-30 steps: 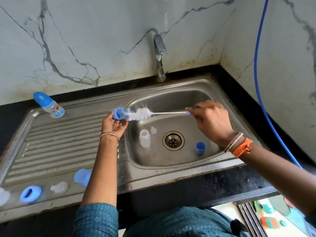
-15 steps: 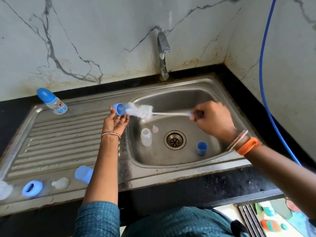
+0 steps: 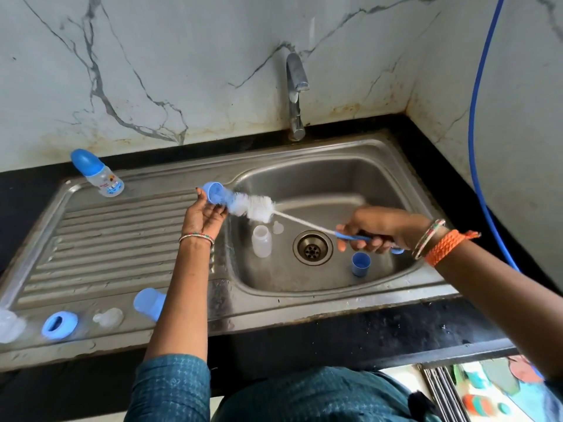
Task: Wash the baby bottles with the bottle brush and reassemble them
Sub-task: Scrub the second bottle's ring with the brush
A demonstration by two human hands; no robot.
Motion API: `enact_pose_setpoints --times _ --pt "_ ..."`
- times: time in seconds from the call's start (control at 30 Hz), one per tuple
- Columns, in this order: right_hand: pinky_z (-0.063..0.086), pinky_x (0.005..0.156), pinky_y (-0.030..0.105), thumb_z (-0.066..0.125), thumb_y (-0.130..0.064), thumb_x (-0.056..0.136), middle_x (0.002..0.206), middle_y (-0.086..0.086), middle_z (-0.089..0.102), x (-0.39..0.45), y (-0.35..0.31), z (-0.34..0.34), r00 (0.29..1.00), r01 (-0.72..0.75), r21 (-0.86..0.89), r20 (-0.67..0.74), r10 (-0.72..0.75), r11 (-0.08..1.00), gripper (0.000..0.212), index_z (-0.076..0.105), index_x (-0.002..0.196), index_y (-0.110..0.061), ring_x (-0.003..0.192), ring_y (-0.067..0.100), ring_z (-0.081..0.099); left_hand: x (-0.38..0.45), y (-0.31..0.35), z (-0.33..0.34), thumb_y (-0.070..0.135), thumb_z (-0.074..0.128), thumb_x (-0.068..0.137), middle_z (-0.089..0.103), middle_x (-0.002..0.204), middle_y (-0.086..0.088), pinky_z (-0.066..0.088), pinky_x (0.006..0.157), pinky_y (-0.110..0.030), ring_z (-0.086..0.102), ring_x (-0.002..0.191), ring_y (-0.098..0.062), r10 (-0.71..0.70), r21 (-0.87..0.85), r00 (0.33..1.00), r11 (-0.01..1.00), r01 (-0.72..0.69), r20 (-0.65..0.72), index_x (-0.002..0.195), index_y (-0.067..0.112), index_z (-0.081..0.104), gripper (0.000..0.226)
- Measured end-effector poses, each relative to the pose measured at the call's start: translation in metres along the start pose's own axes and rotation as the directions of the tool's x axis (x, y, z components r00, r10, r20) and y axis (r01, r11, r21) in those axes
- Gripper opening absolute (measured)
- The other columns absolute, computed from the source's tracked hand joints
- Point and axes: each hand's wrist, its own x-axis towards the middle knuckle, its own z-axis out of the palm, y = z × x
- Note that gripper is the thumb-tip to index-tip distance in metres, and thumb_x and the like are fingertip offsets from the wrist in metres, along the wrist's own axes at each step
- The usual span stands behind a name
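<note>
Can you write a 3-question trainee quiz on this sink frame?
1. True or false: the left hand holds a blue cap.
2. Which hand holds the bottle brush? A) left B) right
3. Fill in: the capless clear bottle stands inside the ____.

Key: 1 true; 2 B; 3 sink.

Person, seen from above.
- Garment (image 3: 320, 397): teal-blue fabric with a fine lighter cross pattern, filling the 6 o'clock edge.
- Left sleeve (image 3: 170, 388): same teal fabric, ends near the elbow.
- Left wrist: thin bangle (image 3: 196, 237), silver with red and green beads.
- Right wrist: two slim beaded bangles (image 3: 428, 239); at their 4 o'clock, a braided orange thread band (image 3: 447, 246) with a loose end.
</note>
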Motion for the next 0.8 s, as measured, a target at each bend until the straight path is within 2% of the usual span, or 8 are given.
enact_pose_setpoints --times 0.13,0.2,0.33,0.4,0.5,0.6,0.7,0.8 --pt "0.036 0.041 0.021 0.043 -0.027 0.100 0.054 -0.003 0.053 0.005 0.004 0.001 0.985 0.117 -0.253 -0.093 -0.145 0.960 0.034 0.066 0.083 -0.010 0.042 0.012 0.046 0.004 -0.001 -0.004 0.024 0.046 0.098 0.072 0.079 -0.011 0.039 0.099 -0.049 0.060 0.100 -0.027 -0.021 -0.017 1.000 1.000 0.021 -0.017 0.088 0.011 0.058 0.020" --pt "0.042 0.056 0.028 0.056 -0.029 0.093 0.070 0.000 0.064 0.009 0.012 0.006 0.770 0.069 -0.756 -0.375 -0.516 0.651 0.019 0.070 0.087 -0.018 0.067 0.024 0.061 0.004 0.002 -0.003 0.027 0.048 0.096 0.067 0.093 -0.016 0.034 0.105 -0.051 0.054 0.112 -0.033 -0.076 -0.011 0.997 0.997 0.076 -0.030 0.090 0.013 0.056 0.018" --pt "0.041 0.054 0.028 0.071 -0.012 0.077 0.075 0.002 0.067 0.014 0.018 0.013 0.313 0.093 -0.930 -0.311 -0.897 0.355 0.015 0.074 0.091 -0.016 0.067 0.028 0.060 -0.001 0.001 0.005 0.019 0.052 0.094 0.061 0.099 -0.016 0.040 0.103 -0.048 0.062 0.097 -0.032 -0.072 -0.015 0.997 0.997 0.072 -0.015 0.093 0.009 0.055 0.010" --pt "0.040 0.055 0.027 0.066 -0.014 0.080 0.074 0.001 0.067 0.013 0.014 0.015 0.403 0.120 -0.890 -0.361 -0.841 0.439 0.012 0.074 0.088 -0.018 0.066 0.027 0.060 -0.001 0.001 0.004 0.021 0.054 0.093 0.062 0.102 -0.014 0.044 0.098 -0.045 0.061 0.100 -0.031 -0.063 -0.009 0.998 0.998 0.063 0.005 0.096 0.008 0.056 0.013" --pt "0.033 0.039 0.020 0.049 -0.022 0.096 0.056 0.001 0.055 0.000 -0.001 0.009 0.967 0.152 -0.183 -0.177 -0.184 0.971 0.029 0.068 0.078 -0.009 0.041 0.014 0.043 -0.003 0.000 0.001 0.029 0.058 0.083 0.065 0.109 -0.013 0.043 0.093 -0.048 0.060 0.104 -0.031 -0.087 0.064 0.995 0.994 0.084 0.053 0.105 0.007 0.058 0.031" --pt "0.029 0.035 0.018 0.043 -0.023 0.101 0.052 -0.002 0.051 0.000 0.001 0.005 0.997 0.061 0.019 -0.041 -0.060 0.998 0.035 0.067 0.081 -0.007 0.036 0.008 0.036 -0.003 0.001 -0.002 0.032 0.053 0.089 0.070 0.102 -0.009 0.043 0.092 -0.051 0.062 0.101 -0.030 -0.099 0.063 0.992 0.994 0.094 0.077 0.101 0.011 0.060 0.025" --pt "0.048 0.056 0.030 0.062 -0.021 0.090 0.070 0.000 0.066 0.001 0.013 0.013 0.694 0.113 -0.729 -0.429 -0.579 0.675 0.012 0.073 0.087 -0.020 0.065 0.024 0.062 -0.002 0.000 -0.003 0.035 0.051 0.090 0.070 0.105 -0.004 0.038 0.095 -0.044 0.062 0.104 -0.023 -0.108 0.110 0.992 0.989 0.100 0.070 0.100 0.014 0.060 0.025" --pt "0.047 0.056 0.032 0.069 -0.004 0.073 0.076 0.002 0.067 0.004 0.020 0.015 0.261 0.055 -0.940 -0.313 -0.913 0.338 0.025 0.075 0.093 -0.016 0.066 0.028 0.061 -0.001 -0.002 0.000 0.036 0.055 0.086 0.071 0.101 -0.002 0.039 0.092 -0.042 0.064 0.099 -0.021 -0.110 0.141 0.991 0.985 0.099 0.075 0.097 0.016 0.060 0.023"
